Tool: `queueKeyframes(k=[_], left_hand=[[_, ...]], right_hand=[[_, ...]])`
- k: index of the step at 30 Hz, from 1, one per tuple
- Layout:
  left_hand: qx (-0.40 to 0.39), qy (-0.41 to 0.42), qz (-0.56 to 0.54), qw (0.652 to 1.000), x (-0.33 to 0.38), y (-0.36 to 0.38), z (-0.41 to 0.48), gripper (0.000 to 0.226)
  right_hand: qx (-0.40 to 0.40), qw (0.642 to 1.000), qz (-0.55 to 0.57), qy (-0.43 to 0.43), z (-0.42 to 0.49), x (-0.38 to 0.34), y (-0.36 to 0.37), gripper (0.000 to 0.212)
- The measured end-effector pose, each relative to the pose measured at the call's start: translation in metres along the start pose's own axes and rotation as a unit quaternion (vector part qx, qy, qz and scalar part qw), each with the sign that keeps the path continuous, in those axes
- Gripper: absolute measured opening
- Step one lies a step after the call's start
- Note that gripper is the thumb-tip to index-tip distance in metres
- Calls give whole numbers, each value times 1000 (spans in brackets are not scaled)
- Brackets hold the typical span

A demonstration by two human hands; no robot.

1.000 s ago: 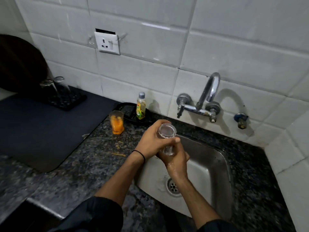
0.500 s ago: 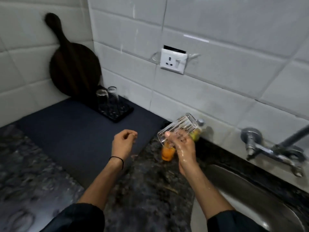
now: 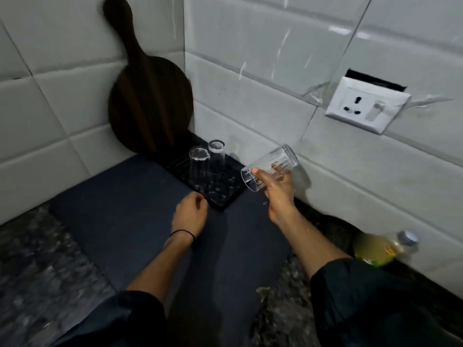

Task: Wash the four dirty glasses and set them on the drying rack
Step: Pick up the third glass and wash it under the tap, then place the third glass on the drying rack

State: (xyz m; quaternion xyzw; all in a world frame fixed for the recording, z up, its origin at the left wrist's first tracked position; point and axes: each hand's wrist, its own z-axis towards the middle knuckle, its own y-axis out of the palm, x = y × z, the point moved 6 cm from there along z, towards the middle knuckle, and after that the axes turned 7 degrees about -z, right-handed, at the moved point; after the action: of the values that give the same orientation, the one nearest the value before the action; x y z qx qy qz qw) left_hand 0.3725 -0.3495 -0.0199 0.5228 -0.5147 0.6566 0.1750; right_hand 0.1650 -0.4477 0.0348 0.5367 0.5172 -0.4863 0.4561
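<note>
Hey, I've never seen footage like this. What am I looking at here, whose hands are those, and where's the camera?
There is no machine here: one wide-angle camera worn on a person's head looks down at their two bare hands. The right hand holds a ribbed clear glass, tilted on its side, near a black drying rack. Two clear glasses stand on that rack. The left hand is loosely curled and holds nothing. The rack sits on a dark blue mat on a speckled stone counter; a dark round wooden board leans against the tiled wall.
</note>
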Motion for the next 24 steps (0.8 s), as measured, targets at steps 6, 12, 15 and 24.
queueKeyframes(k=[6,12,15,24], left_hand=[[42,30,77,996,-21,18,39,34],[94,32,99,990,-39,30,36,32],[97,48,117,987,-42,32,36,35],[109,53,128,984,-43,34,35,36]], right_hand=[[2,990,-127,-63,55,19,39,51],[-19,970,-207,-124,81,31,61,60],[-19,965,-225,-134,88,37,66,57],[-45,943,-287,-163,87,42,74,66]])
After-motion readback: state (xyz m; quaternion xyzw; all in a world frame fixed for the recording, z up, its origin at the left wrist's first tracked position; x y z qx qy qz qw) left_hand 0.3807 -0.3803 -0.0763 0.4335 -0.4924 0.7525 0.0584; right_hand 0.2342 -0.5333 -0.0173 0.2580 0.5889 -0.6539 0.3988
